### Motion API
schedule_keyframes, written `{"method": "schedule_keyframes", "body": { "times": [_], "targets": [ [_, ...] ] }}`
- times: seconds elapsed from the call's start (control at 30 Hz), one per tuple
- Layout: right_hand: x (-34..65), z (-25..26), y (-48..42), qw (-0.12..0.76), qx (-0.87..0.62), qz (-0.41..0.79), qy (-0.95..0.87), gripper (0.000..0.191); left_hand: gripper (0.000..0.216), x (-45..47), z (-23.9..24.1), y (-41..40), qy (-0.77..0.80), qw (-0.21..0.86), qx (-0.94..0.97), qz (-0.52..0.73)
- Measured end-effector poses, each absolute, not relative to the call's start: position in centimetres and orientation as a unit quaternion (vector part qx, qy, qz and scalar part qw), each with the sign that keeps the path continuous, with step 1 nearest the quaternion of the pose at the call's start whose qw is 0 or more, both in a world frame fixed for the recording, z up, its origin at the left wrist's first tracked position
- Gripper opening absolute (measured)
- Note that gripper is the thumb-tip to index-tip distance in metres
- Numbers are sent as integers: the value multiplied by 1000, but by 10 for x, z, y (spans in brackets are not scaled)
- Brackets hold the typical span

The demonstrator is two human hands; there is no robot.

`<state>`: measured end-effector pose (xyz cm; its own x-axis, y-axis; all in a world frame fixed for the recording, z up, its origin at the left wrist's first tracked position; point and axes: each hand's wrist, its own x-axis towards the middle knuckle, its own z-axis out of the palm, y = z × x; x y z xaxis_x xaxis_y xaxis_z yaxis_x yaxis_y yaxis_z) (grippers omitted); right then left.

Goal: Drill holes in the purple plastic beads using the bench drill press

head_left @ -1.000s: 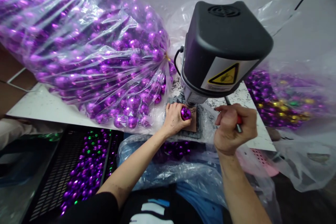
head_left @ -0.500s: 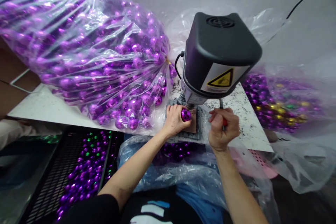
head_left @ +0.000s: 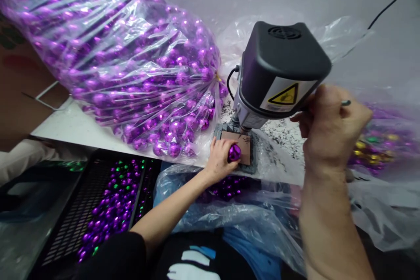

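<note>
A shiny purple ball [head_left: 234, 152] is gripped between the thumb and fingers of my left hand [head_left: 220, 159], at the near part of a brown pad on the drill press base [head_left: 251, 159]. Above that pad stands the black-headed drill press [head_left: 288, 59], its chuck and thin bit [head_left: 243, 130] just behind the ball and apart from it. My right hand [head_left: 334, 122] is raised at the right of the machine head, fingers wrapped round the feed lever [head_left: 346, 103], of which only a dark end shows.
A big clear bag of purple balls [head_left: 147, 70] lies on the white table [head_left: 65, 127] at left. Below it is a black crate [head_left: 68, 223] with purple and green balls. An open plastic bag [head_left: 210, 216] hangs at my lap. Dark shavings litter the tabletop. More bagged balls [head_left: 377, 148] lie at right.
My right hand has risen with the lever, up beside the machine head. My left hand has drawn the ball a little toward me, out from under the chuck. The view has shifted slightly.
</note>
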<state>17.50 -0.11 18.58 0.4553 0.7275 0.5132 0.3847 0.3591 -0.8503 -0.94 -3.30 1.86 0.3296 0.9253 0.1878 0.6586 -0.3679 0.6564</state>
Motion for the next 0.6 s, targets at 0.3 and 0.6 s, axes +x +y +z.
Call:
{"method": "schedule_keyframes", "body": {
  "times": [0.3,0.6],
  "targets": [
    [175,177,-3,670,-539,114,-497,48,42,-48,41,-21,483,185,807,284],
    [176,177,-8,650,-554,122,-506,54,36,-85,43,63,594,33,786,169]
  ]
}}
